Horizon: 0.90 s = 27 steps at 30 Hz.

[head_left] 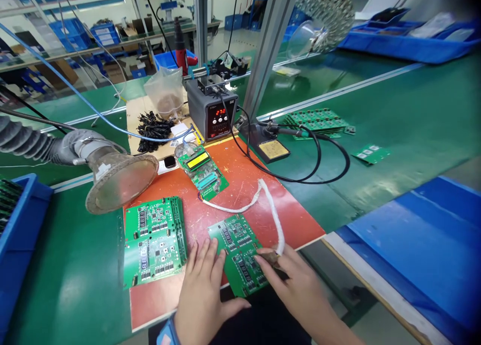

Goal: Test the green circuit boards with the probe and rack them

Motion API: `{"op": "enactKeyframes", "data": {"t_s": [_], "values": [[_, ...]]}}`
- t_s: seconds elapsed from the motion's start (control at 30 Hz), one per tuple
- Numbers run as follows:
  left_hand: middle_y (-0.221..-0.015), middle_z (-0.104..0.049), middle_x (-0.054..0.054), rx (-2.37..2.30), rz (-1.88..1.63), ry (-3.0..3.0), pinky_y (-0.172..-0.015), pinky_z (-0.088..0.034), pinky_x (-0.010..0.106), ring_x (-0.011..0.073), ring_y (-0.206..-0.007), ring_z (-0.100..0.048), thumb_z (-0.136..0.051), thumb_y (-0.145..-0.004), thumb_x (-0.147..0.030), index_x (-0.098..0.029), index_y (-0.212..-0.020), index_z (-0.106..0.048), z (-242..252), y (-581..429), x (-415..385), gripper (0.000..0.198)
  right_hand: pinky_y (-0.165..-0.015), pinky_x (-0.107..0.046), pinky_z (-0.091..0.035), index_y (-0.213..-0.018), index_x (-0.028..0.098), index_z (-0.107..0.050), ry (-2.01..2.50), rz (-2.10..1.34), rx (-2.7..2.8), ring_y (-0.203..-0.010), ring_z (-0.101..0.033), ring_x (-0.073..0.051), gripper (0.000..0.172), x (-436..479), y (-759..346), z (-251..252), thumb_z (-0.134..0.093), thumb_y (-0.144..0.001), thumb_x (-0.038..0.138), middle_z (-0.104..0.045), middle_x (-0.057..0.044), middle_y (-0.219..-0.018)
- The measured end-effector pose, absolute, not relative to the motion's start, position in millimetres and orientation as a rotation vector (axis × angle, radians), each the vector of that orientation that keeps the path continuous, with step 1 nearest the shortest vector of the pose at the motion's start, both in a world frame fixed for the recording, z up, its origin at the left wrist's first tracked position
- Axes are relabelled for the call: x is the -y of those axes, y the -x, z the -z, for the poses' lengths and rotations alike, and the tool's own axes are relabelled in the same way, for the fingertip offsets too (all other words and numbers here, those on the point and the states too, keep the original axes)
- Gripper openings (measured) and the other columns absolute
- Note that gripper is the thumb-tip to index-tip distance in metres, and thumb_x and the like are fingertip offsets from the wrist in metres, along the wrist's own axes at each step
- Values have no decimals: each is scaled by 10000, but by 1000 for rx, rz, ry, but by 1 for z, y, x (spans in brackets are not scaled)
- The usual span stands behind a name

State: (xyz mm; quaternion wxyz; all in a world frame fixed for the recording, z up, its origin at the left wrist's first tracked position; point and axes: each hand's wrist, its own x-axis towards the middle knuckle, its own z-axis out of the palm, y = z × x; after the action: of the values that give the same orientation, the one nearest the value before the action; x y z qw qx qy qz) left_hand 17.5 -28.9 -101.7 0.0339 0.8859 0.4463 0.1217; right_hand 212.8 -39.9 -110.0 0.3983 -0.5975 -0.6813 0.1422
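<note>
A green circuit board with two dark digit displays lies on the red mat, its near edge sticking out past the mat's front. My left hand rests along its left edge, fingers stretched out. Pinched in my right hand is a small brown plug-like piece at the end of a white sleeved cable, held against the board's right side; my fingers partly hide its tip. This cable runs back to a green programmer board with a yellow screen and a teal socket. Left of my hands is a stack of similar circuit boards.
A fume extractor hood hangs at left, beside a blue bin of boards. Behind are a soldering station reading 272, an iron stand, black parts and a metal post. More boards lie at right.
</note>
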Motion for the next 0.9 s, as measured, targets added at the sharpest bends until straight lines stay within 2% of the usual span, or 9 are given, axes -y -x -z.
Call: {"op": "enactKeyframes", "data": {"t_s": [0.43, 0.9], "values": [[-1364, -411, 172, -1417, -271, -2717, -956, -421, 546, 343, -1249, -384, -666, -617, -607, -119, -1259, -437, 103, -18, 32, 838, -683, -261, -536, -888, 173, -609, 1481, -313, 1722, -761, -629, -166, 109, 43, -214, 115, -532, -845, 238, -621, -59, -815], [-1359, -411, 177, -1441, -256, -2759, -927, -464, 508, 338, -1233, -406, -685, -586, -616, -114, -1261, -436, 103, -19, 32, 877, -690, -259, -536, -869, 182, -614, 1492, -347, 1708, -762, -636, -168, 117, 40, -214, 116, -524, -852, 254, -625, -54, -809]]}}
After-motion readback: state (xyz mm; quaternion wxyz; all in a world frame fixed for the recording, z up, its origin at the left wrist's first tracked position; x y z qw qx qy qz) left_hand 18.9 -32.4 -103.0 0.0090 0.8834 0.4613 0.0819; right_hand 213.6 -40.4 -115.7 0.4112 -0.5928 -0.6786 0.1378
